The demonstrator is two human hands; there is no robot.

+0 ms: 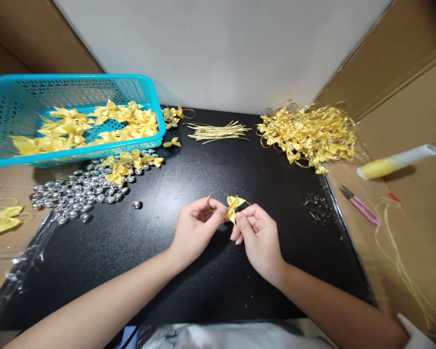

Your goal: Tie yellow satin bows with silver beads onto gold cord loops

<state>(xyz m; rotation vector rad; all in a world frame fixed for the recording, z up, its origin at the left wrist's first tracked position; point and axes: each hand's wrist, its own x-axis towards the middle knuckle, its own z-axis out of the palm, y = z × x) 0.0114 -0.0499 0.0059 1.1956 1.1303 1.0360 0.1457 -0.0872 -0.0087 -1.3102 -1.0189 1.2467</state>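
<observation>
A small yellow ribbon bow (234,205) with thin gold wire is held over the middle of the black table (210,286). My left hand (198,230) pinches its left side, and a loop of wire curves by the fingertips. On the bow's right side my right hand (257,237) has thumb and fingers closed on it. Beyond the hands lies a bundle of gold wire pieces (218,132). A heap of finished-looking yellow bows with wire loops (308,135) sits at the back right.
A turquoise basket (72,154) of yellow bows stands at the back left. Silver beads (76,191) are spread before it, some under loose bows (118,172). On the right are pink-handled snips (363,209), a yellow-and-white roll (396,162) and loose strands (396,257).
</observation>
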